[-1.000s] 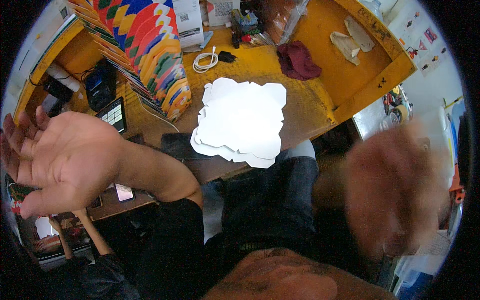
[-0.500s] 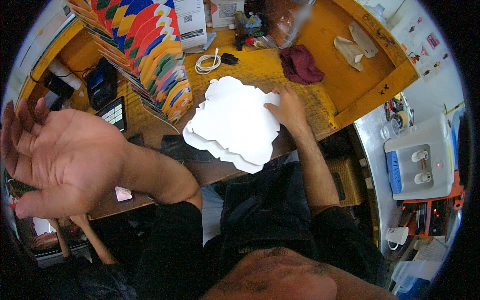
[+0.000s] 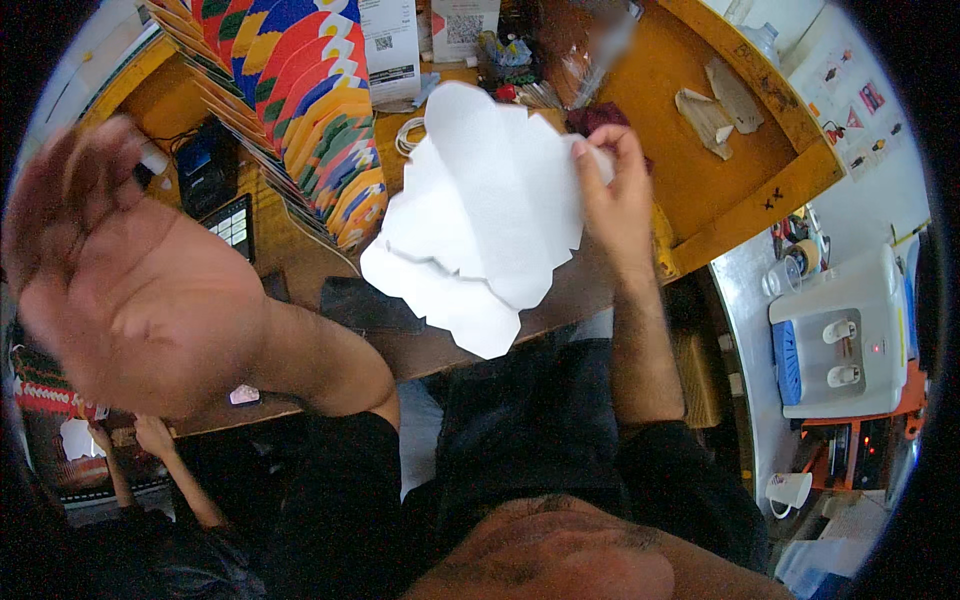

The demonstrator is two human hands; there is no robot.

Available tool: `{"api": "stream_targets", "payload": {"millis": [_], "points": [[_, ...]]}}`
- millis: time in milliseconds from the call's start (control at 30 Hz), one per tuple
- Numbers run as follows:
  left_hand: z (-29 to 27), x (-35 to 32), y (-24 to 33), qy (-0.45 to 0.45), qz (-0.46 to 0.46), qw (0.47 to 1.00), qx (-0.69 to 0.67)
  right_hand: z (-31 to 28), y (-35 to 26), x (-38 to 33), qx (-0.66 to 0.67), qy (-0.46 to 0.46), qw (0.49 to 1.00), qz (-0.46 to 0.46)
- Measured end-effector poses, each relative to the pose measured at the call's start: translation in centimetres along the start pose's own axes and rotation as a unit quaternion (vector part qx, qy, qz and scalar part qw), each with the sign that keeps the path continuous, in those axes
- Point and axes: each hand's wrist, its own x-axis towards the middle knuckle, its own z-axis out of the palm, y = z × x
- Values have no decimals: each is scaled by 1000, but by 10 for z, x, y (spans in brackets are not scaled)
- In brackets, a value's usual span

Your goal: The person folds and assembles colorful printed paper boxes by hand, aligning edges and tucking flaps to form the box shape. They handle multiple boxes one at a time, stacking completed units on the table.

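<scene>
White scalloped paper sheets [image 3: 480, 220] hang lifted above the wooden desk [image 3: 700, 120], off its front edge, so their faces show. Going left to right: the left hand [image 3: 130, 290] is raised near the camera, palm up, fingers spread, grasping nothing; a stack of colourful cut sheets [image 3: 300, 110] leans along the desk's left side; the right hand [image 3: 615, 195] pinches the white sheets' upper right edge.

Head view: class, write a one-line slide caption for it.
Right hand pinches white scalloped paper sheets above the wooden table; left hand raised open, beside stacked colourful paper.
</scene>
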Motion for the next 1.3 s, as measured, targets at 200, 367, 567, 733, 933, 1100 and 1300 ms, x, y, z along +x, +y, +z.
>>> {"api": "stream_targets", "payload": {"millis": [200,367,567,733,933,1100,1300], "points": [[65,-30,10,-406,-192,879,158,-11,-121,44,-39,44,996,-61],[104,-55,4,-441,-200,866,128,3,-129,73,87,-1,979,-185],[104,-45,-14,-302,-244,910,143,1,-132,82,310,-95,922,-213],[87,-28,-11,-65,-407,902,-130,19,-116,89,103,-3,903,-418],[88,-29,-11,-60,-398,904,-144,18,-125,97,-18,-71,868,-491],[88,-41,-20,-137,-334,928,-96,27,-107,113,25,-51,846,-530],[92,-43,-24,-136,-305,942,-26,8,-83,138,-42,-95,809,-578]]}}
